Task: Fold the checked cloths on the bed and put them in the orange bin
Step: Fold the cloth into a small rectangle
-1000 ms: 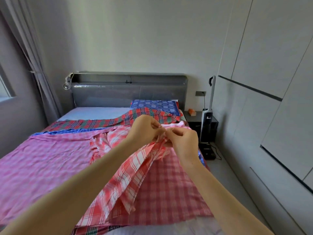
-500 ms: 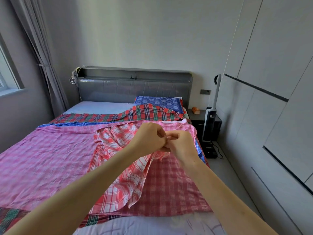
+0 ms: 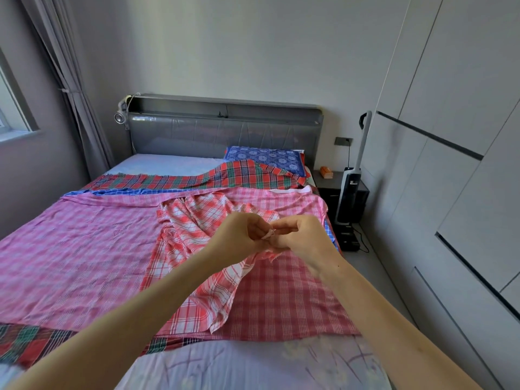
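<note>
Left hand (image 3: 242, 235) and right hand (image 3: 301, 237) are held together above the middle of the bed (image 3: 253, 367), with both forearms stretched forward from 6 o'clock. Fingers of both are curled, and a corner of the red-and-white checked cloth (image 3: 197, 249) is pinched between them. From that pinch the cloth is draped toward 7 o'clock and bunched at 10 o'clock. It is laid over a pink checked cloth (image 3: 78, 249) at 9 o'clock and a darker red checked cloth (image 3: 281, 302) at 5 o'clock. A red-and-green checked cloth (image 3: 239, 175) is spread at 12 o'clock, near the headboard (image 3: 225, 130).
</note>
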